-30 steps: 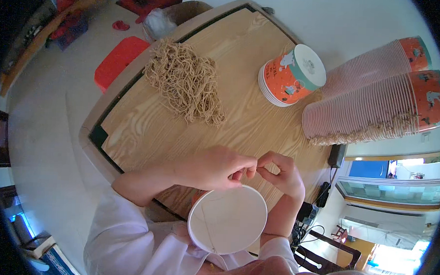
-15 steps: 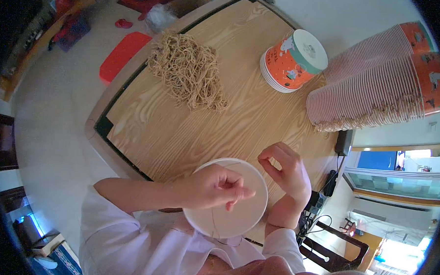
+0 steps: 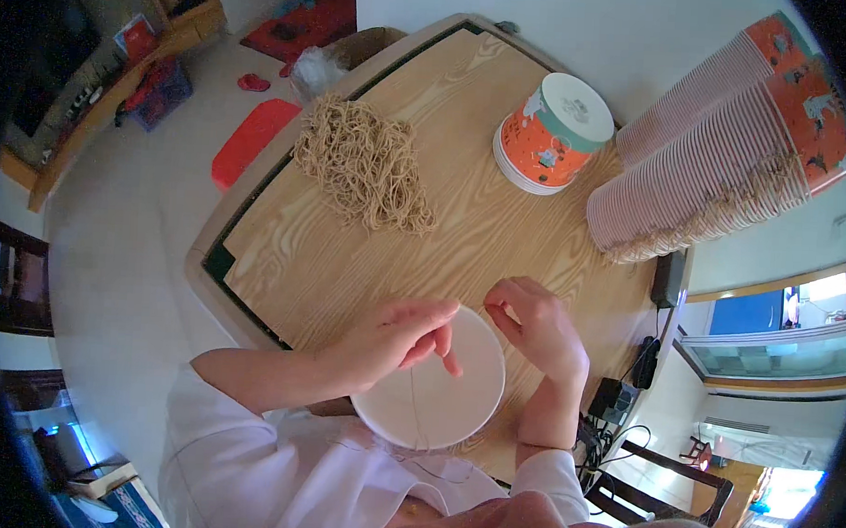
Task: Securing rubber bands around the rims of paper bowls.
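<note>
In front of me, close to my body, is a white round paper tub [image 3: 464, 407], with its pale round face toward me. My left hand [image 3: 406, 334] hovers over its upper left part, thumb and index finger together, the other fingers bent down. A thin string [image 3: 414, 400] runs down from these fingers across the white face to the tub's near rim. Just right of the tub, my right hand [image 3: 538, 330] is closed in a pinch, its fingertips near the rim. Whatever that pinch holds is too small to make out.
A tangled heap of tan strings [image 3: 366, 167] lies at the table's far left. Orange and green printed tubs [image 3: 546, 147] stand at the back. Long nested stacks of tubs [image 3: 691, 172] lie at the right, strings along one. Black adapters and cables [image 3: 613, 400] sit by the right edge.
My left hand has turned and shifted up and slightly left, its fingers now hanging lower. My right hand remains pinched beside the tub. The whole view has tilted slightly.
</note>
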Motion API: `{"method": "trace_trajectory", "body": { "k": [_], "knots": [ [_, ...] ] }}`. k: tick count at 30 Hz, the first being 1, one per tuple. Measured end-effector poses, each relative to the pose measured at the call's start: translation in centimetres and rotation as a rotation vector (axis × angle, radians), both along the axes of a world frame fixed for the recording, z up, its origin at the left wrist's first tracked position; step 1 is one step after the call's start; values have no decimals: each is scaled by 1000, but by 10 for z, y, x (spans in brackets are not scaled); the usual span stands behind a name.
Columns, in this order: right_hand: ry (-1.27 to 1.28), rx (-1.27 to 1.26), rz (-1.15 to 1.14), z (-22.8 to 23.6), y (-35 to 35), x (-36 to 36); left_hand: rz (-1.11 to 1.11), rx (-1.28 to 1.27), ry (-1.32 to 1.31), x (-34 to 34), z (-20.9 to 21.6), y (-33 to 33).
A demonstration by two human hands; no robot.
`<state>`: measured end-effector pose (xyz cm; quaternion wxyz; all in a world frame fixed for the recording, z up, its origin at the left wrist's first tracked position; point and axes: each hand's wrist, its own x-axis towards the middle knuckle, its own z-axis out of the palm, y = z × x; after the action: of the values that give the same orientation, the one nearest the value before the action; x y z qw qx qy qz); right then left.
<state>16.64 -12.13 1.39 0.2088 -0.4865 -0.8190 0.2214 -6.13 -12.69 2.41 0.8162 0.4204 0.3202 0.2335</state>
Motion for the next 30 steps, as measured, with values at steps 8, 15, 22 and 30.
{"method": "trace_trajectory", "body": {
  "k": [8,15,22,30],
  "knots": [
    [31,-1,-8,4,-2,3,48,91,-8,-3,4,0],
    [52,30,14,-1,3,-7,170,107,24,7,-12,15],
    [54,-21,-12,1,4,-6,94,25,51,4,-7,39],
    [73,4,-55,-3,5,-10,-164,1383,792,-11,1,71]
  ]
}}
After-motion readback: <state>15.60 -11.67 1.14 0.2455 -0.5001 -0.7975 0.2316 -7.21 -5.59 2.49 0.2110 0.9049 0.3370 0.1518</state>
